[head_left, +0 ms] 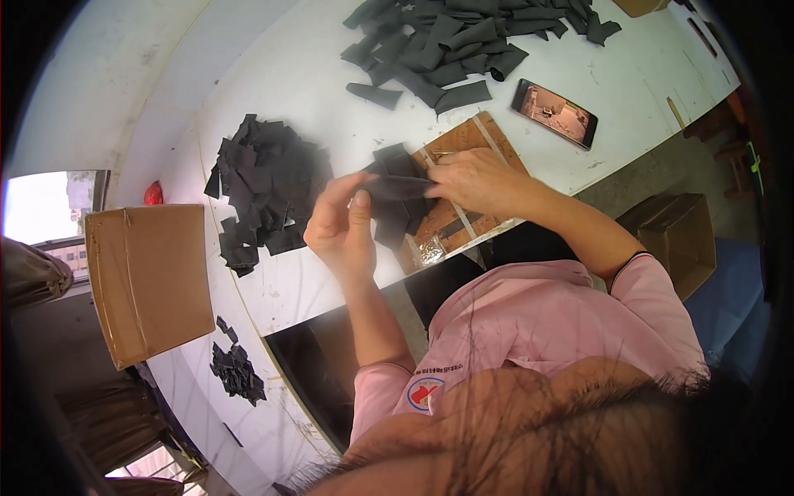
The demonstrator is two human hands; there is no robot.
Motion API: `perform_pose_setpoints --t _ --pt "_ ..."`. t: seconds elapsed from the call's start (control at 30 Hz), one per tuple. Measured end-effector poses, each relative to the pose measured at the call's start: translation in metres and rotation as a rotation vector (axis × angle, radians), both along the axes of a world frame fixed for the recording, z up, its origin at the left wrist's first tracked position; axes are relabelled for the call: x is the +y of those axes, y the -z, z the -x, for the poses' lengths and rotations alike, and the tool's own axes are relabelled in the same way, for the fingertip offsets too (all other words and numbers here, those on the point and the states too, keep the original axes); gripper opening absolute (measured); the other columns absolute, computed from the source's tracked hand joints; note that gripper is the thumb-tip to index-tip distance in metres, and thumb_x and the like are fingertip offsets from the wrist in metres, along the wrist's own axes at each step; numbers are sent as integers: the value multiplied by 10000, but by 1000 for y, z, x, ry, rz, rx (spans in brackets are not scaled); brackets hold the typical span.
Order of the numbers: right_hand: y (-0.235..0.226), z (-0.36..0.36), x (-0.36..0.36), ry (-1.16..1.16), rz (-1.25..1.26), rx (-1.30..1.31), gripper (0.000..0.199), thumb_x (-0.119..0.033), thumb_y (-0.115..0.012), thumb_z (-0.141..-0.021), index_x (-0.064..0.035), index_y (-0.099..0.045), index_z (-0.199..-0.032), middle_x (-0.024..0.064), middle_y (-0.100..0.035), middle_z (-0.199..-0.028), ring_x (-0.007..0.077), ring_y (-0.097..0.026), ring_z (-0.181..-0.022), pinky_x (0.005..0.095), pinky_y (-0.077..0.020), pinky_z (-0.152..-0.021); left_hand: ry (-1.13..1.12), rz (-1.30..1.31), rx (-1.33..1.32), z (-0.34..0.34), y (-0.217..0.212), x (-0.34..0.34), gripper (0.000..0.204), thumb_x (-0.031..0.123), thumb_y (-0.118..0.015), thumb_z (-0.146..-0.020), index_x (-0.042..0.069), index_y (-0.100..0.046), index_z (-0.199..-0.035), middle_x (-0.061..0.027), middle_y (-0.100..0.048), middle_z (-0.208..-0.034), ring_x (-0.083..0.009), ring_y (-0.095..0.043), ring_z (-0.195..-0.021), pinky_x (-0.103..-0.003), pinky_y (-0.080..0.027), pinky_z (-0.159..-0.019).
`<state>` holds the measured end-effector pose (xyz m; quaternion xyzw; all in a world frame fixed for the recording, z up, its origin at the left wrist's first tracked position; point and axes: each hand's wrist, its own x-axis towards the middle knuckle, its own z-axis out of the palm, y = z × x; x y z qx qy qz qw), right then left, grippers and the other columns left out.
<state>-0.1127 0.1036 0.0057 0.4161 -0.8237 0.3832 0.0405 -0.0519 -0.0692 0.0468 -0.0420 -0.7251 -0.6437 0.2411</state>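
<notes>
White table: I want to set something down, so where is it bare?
Bare: between the left dark pile and the far pile; also right of the phone. Crowded: around the wooden board, where left hand and right hand hold a dark piece.

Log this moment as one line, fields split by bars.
left hand: pinching dark fabric piece | right hand: holding its right end | nearby: brown board, phone, dark piles on white table

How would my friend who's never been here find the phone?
Start at the white table, then find the wooden board under the right hand. Up and right of that lies the phone, its screen lit, unlike the dark pieces heaped nearby.
</notes>
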Motion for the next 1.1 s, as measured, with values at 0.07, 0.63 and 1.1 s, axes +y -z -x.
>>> perform_pose_setpoints --t 0.07,0.63,1.1 --pt "-6 2 17 -46 -497 -153 272 -285 -565 -735 -23 -499 -713 118 -536 -660 297 -542 -645 387 -404 -579 35 -7 22 0 2 -6 277 -25 -558 -731 -54 -509 -1002 -142 -574 -925 -130 -536 -823 -201 -401 -698" --pt "-8 -9 -15 81 -57 -12 283 -264 -570 -733 -13 -518 -611 117 -512 -612 312 -525 -590 377 -407 -518 -26 246 85 2 -1 -3 82 53 -539 -801 -29 -541 -797 -84 -580 -823 -96 -511 -718 -204 -410 -672" --pt "-72 -36 21 -330 731 -487 97 -91 -595 -725 -4 -578 -686 56 -543 -576 138 -489 -468 221 -357 -418 -541 731 -577 -4 137 -34 270 209 -613 -704 -5 -544 -854 -158 -560 -756 -332 -534 -732 -378 -414 -671"
